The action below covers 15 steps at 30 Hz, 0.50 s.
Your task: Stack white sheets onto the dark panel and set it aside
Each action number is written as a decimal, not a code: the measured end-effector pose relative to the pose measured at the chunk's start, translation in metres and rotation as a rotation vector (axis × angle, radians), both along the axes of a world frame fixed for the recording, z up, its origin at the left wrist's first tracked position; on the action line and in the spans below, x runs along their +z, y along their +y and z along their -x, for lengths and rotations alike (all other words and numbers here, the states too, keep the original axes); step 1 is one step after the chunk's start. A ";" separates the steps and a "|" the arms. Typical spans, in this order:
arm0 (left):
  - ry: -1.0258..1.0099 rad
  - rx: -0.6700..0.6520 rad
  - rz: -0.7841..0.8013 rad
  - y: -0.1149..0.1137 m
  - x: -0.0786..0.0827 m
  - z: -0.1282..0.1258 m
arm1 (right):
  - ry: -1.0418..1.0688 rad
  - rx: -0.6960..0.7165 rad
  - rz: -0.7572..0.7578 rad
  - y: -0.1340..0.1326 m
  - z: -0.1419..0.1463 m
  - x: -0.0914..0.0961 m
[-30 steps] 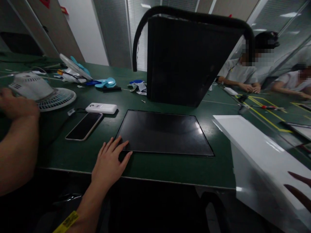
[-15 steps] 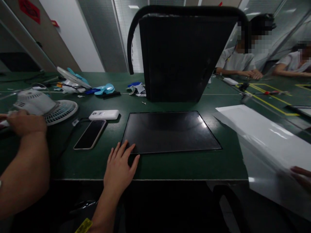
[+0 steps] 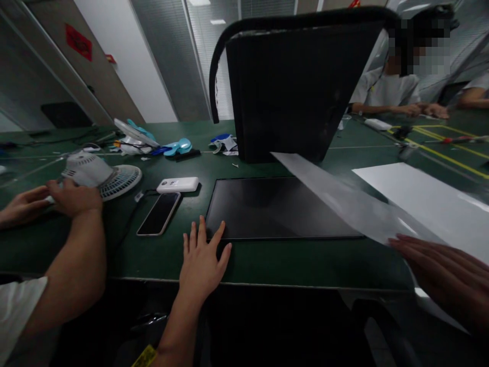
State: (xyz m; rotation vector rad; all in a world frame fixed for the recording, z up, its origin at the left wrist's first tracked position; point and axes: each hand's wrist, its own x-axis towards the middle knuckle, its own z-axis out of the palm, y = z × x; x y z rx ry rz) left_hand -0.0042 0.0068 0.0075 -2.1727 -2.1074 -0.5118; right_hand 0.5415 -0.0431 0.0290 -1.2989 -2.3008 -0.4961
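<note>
A flat black panel (image 3: 267, 206) lies on the green table (image 3: 267, 262) in front of me. My left hand (image 3: 202, 257) rests open at its near left corner, fingers spread, fingertips touching the panel's edge. My right hand (image 3: 446, 275) is at the lower right, fingers stretched out and pressed against a thin translucent white sheet (image 3: 344, 199) that slants up over the panel's right side. Whether the thumb grips the sheet is hidden.
A tall black stack with a curved handle (image 3: 294, 86) stands behind the panel. A phone (image 3: 159, 213), a white power bank (image 3: 178, 184) and a white fan (image 3: 99, 173) lie left. A neighbour's hands (image 3: 72, 196) hold the fan. White sheets (image 3: 428, 199) lie right; other people sit beyond.
My right hand has lifted the translucent sheet from the right and swung it over the panel. My left hand stays at the panel's corner. The view has shifted left.
</note>
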 end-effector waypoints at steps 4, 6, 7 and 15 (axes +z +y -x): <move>-0.099 0.065 -0.082 -0.002 -0.005 0.000 | 0.033 0.047 -0.095 0.036 0.078 -0.008; -0.138 0.091 -0.119 -0.004 -0.007 0.000 | 0.067 -0.001 -0.042 0.054 0.092 -0.023; -0.151 0.098 -0.138 -0.005 -0.008 0.000 | 0.078 -0.010 -0.013 0.060 0.095 -0.031; -0.203 0.121 -0.222 -0.007 -0.010 0.004 | 0.112 -0.041 0.077 0.066 0.082 -0.048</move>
